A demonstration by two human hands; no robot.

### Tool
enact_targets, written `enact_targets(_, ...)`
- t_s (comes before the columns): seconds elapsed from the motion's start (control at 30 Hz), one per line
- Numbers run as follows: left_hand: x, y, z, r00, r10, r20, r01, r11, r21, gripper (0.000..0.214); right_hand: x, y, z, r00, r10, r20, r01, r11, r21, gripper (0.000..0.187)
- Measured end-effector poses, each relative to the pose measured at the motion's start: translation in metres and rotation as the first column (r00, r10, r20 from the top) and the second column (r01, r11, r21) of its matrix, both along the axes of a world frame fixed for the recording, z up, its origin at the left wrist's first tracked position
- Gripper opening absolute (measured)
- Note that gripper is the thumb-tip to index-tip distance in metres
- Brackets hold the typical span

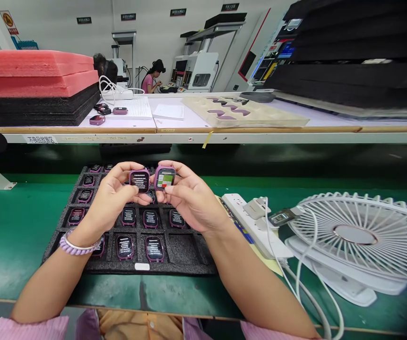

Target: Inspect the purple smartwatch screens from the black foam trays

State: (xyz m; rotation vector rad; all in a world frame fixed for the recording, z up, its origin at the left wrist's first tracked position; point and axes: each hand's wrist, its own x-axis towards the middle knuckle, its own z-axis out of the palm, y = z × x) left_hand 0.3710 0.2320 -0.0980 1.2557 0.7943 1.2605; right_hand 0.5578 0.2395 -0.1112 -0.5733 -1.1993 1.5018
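Holding two small purple watch bodies side by side at frame centre, above a black foam tray (185, 257). Left hand (113, 196) is pinched on a dark-screen watch (139, 180), thumb and fingers on its edges. Right hand (189, 198) is pinched on a lit-screen watch (164, 177), green and white shown on its display. The two watches are just beside each other, nearly touching, screens faced toward the camera.

Tray is seen on the green bench (12, 226), centre-left of frame, under both hands. More purple watches (125, 247) are seated in its pockets, screens up; the lower-right pockets are unfilled. A bracelet (73, 245) is worn on the left wrist.

White power strip (249, 224) is laid right of the tray, cables plugged in. White fan (362, 236) is lying flat at right of frame. Red and black foam sheets (33, 85) are stacked on the shelf, upper left. Another person (151, 78) is seated at a station in the background, top centre.
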Motion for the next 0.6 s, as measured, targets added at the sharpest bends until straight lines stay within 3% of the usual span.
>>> enact_targets(0.17,0.0004,0.0007,-0.0025,1.0,-0.015,-0.015,0.016,0.999,0.035,0.045,-0.0018,-0.0007,-0.002,0.999,-0.012,0.039,0.01,1.0,0.028,0.053)
enact_targets(0.37,-0.0006,0.0005,0.0006,1.0,0.001,0.022,0.0,0.999,-0.048,0.033,-0.0033,0.0024,-0.0041,0.999,-0.004,-0.049,0.003,1.0,-0.021,0.038)
enact_targets(0.6,0.0,-0.0001,0.001,1.0,-0.002,0.023,0.004,0.999,-0.049,0.032,-0.0028,0.003,-0.005,0.998,-0.014,-0.067,0.013,1.0,-0.021,0.041)
